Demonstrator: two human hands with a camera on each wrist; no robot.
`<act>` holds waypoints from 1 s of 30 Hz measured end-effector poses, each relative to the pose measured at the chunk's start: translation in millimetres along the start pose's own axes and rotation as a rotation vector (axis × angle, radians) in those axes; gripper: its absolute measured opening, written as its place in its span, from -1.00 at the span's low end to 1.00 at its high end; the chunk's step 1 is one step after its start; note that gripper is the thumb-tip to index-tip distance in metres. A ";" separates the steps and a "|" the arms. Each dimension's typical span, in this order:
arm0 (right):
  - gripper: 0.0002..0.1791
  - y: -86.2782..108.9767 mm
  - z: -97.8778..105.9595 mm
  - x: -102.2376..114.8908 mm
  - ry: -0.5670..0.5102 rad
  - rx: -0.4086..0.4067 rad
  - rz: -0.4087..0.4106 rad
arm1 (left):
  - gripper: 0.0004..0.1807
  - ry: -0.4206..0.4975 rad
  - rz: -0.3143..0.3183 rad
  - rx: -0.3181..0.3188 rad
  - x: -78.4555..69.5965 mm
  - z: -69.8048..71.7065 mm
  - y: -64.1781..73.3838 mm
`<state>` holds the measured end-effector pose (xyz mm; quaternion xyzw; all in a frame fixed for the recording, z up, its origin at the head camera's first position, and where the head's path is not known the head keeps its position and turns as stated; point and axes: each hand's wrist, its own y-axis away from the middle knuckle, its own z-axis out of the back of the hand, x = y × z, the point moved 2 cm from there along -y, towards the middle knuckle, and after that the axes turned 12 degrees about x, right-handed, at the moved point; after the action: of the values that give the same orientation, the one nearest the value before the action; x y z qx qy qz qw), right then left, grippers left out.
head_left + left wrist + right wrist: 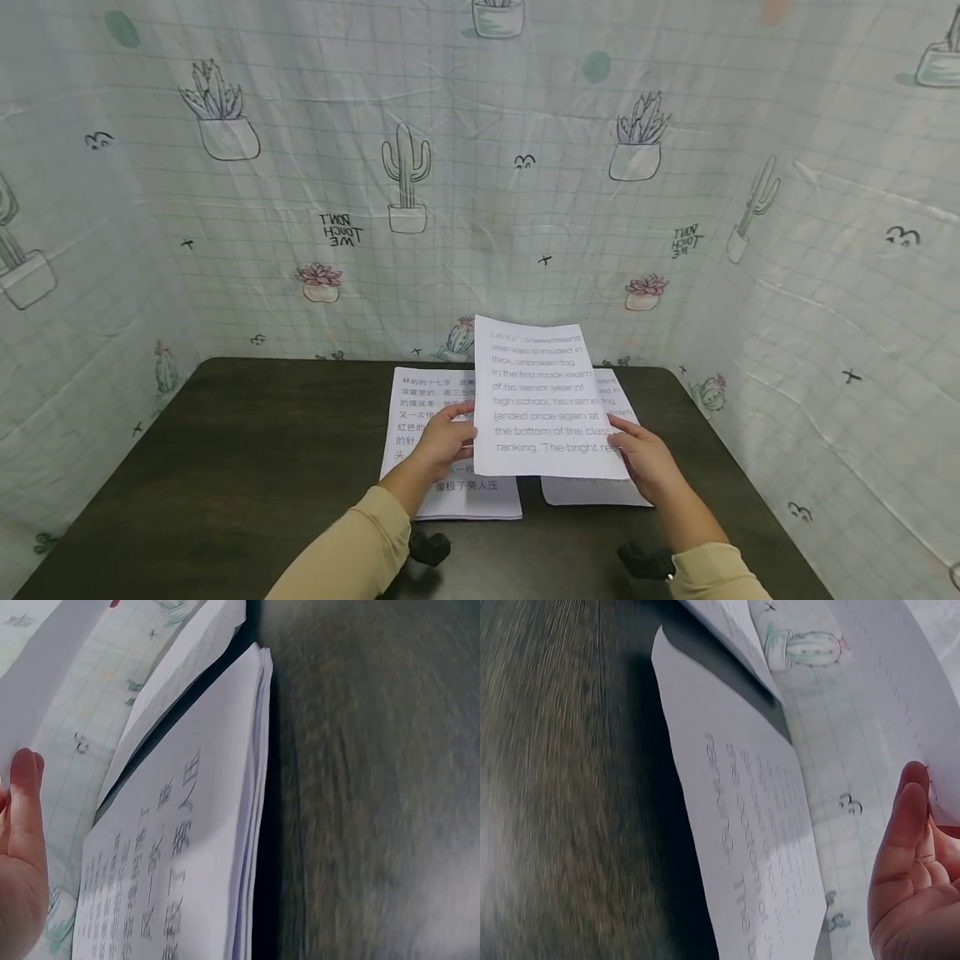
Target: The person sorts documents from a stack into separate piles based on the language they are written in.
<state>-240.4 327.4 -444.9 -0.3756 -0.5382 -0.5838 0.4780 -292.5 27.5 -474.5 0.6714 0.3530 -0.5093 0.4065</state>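
Note:
A white sheet of paper (540,400) printed with large English text is held up above the table, tilted toward me. My left hand (444,442) pinches its left edge and my right hand (647,454) pinches its lower right edge. Beneath it on the left lies a stack of paper (427,500) with Chinese text, its layered edges showing in the left wrist view. Under the raised sheet on the right lies another paper (592,493) with English text, partly hidden by the held sheet; its near end curls up slightly in the right wrist view.
The dark wooden table (247,467) spreads out on both sides of the papers. A pale curtain (450,83) with cactus drawings hangs behind and along the sides. Black wrist devices (429,550) sit below both forearms.

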 end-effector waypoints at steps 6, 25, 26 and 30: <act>-0.41 4.5 15.6 -4.0 0.008 -0.024 -0.009 | -0.37 -0.011 0.003 0.004 0.4 -17.2 -7.6; -0.39 20.0 62.0 -11.4 0.029 -0.080 -0.045 | -0.38 -0.020 -0.013 0.053 -5.0 -67.5 -15.5; -0.39 20.7 63.6 -12.2 0.035 -0.086 -0.050 | -0.38 -0.021 -0.012 0.051 -4.5 -69.4 -15.9; -0.38 23.5 68.9 -14.7 0.050 -0.095 -0.058 | -0.39 -0.021 -0.007 0.046 -3.3 -77.0 -17.8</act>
<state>-219.1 398.6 -443.0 -0.3675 -0.5083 -0.6316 0.4557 -278.6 104.4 -463.1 0.6739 0.3394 -0.5258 0.3927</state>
